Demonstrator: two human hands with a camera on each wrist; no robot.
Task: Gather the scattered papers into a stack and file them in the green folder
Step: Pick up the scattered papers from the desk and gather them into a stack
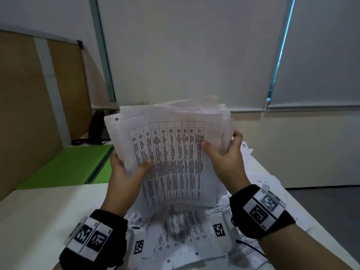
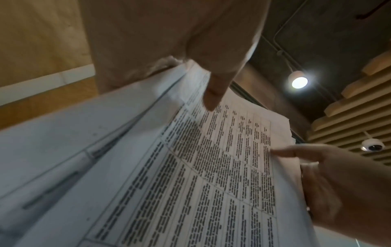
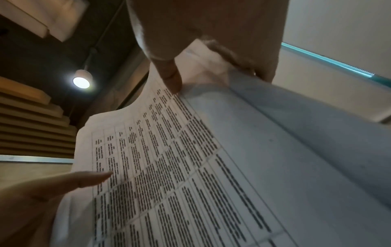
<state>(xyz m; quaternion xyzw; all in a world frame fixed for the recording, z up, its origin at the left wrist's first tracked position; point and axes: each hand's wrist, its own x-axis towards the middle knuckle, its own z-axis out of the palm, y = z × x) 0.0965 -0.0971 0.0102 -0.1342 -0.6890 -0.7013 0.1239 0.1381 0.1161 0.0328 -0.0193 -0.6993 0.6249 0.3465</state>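
Left hand [image 1: 124, 172] gripping the left edge of a raised sheaf of papers [image 1: 169, 152], thumb on the printed table; right hand [image 1: 226, 152] clamping the right edge. Gathering half done, edges ragged: squaring up needed next, then collecting the loose sheets [image 1: 185, 234] on the counter [image 1: 39, 211]. Green folder [image 1: 64, 166] waiting far left, shut, phone [image 1: 95, 129] behind.

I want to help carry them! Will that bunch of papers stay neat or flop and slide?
Probably floppy: the stack of papers bows between the left hand and right hand. Sheets likely slide, since the top edges already fan out unevenly. It looks light.
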